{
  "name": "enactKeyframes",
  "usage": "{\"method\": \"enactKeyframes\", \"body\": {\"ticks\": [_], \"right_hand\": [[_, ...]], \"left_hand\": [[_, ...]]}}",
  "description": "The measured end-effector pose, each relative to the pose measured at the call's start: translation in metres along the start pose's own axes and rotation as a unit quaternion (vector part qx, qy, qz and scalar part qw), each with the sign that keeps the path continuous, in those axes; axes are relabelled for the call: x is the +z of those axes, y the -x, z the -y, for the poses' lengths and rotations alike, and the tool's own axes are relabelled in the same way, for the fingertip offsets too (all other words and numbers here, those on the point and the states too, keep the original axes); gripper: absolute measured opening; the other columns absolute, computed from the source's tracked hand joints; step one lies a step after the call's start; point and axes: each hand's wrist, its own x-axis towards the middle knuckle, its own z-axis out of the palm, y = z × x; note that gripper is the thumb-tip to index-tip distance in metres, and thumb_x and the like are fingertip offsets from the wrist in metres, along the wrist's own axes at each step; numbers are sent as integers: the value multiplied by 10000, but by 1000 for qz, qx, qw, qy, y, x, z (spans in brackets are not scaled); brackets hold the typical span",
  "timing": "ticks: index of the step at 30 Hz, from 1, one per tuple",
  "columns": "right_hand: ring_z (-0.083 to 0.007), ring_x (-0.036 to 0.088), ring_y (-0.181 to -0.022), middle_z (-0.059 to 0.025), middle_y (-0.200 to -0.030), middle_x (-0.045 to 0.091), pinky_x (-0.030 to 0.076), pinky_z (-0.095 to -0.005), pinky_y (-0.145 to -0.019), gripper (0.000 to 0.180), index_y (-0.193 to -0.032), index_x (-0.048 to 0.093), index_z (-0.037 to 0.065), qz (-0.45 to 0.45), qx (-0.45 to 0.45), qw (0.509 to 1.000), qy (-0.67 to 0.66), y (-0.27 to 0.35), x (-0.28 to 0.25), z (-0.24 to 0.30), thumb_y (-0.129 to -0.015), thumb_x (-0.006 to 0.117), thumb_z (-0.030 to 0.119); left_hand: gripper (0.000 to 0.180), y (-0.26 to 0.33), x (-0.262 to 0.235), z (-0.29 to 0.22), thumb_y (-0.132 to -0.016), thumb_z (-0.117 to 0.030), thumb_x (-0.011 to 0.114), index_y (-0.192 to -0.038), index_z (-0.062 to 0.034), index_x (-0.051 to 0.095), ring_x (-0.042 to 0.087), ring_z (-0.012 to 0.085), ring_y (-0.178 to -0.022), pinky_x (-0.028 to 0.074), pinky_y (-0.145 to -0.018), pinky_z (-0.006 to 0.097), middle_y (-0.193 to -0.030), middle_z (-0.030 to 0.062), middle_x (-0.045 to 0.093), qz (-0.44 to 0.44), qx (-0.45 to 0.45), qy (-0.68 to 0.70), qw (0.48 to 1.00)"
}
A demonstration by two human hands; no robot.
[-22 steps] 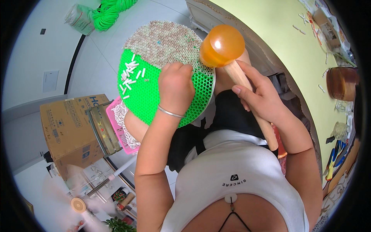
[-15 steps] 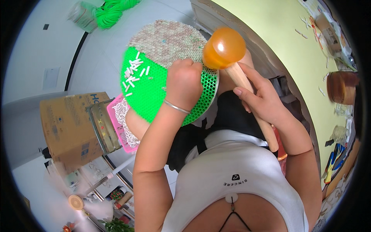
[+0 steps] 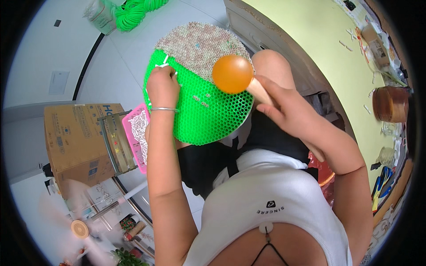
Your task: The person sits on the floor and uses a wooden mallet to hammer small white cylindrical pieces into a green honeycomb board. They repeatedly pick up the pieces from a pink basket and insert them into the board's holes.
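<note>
A round green honeycomb board (image 3: 208, 115) rests on my lap; its far part is filled with pale tube ends. My left hand (image 3: 162, 87) lies on the board's left edge, fingers closed over small white tubes (image 3: 165, 64). My right hand (image 3: 288, 111) grips the wooden handle of a mallet with a round orange head (image 3: 232, 73), which hovers over the board's upper right part.
A pink basket (image 3: 138, 133) of white tubes sits to my left beside a cardboard box (image 3: 75, 142). Green cord (image 3: 133, 9) lies on the floor ahead. A yellow table (image 3: 328, 53) with a brown pot (image 3: 391, 103) runs along the right.
The loose white tubes that lay spread on the board's left are now gathered under my left hand, which moved toward the far-left edge. The mallet head has come lower over the board.
</note>
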Motion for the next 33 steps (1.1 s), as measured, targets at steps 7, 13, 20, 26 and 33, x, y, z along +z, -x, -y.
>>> {"method": "enactKeyframes", "body": {"ticks": [7, 13, 20, 26, 33], "right_hand": [[-193, 620, -637, -120, -829, 659, 515, -333, -629, 553, -1464, 440, 90, -28, 134, 975, -174, 17, -16, 9, -957, 649, 165], [-133, 565, -551, -77, -794, 636, 491, -286, -555, 546, -1463, 442, 89, -32, 158, 962, -220, 16, -21, 1, -959, 643, 153], [-120, 554, -553, -62, -810, 639, 487, -272, -553, 538, -1459, 443, 85, -32, 164, 954, -250, 18, -22, -5, -957, 631, 127], [-107, 550, -566, -44, -821, 628, 484, -260, -553, 566, -1479, 429, 108, -2, 166, 954, -250, 18, -19, -3, -951, 631, 122], [-107, 545, -562, -41, -796, 611, 480, -261, -540, 583, -1486, 424, 108, 1, 182, 957, -225, 23, -12, -2, -946, 641, 132]], "left_hand": [[128, 18, -12, -37, -844, 10, 706, -964, -34, 704, 679, 252, -802, 541, -737, 323, -974, 140, 689, -2, -9, 264, 964], [114, 33, -8, -101, -772, -6, 739, -866, -62, 707, 641, 314, -805, 512, -700, 395, -857, 114, 677, -10, 106, 280, 954], [121, 27, -6, -105, -761, 13, 733, -863, -43, 696, 648, 332, -796, 520, -706, 405, -831, 132, 669, 20, 191, 164, 968], [91, 32, 0, -113, -762, -3, 712, -835, -49, 681, 623, 343, -771, 504, -696, 422, -799, 132, 645, 8, 197, 107, 975], [79, 42, 11, -111, -760, -9, 703, -823, -49, 677, 609, 348, -749, 496, -683, 429, -779, 132, 631, -34, 186, 128, 974]]}}
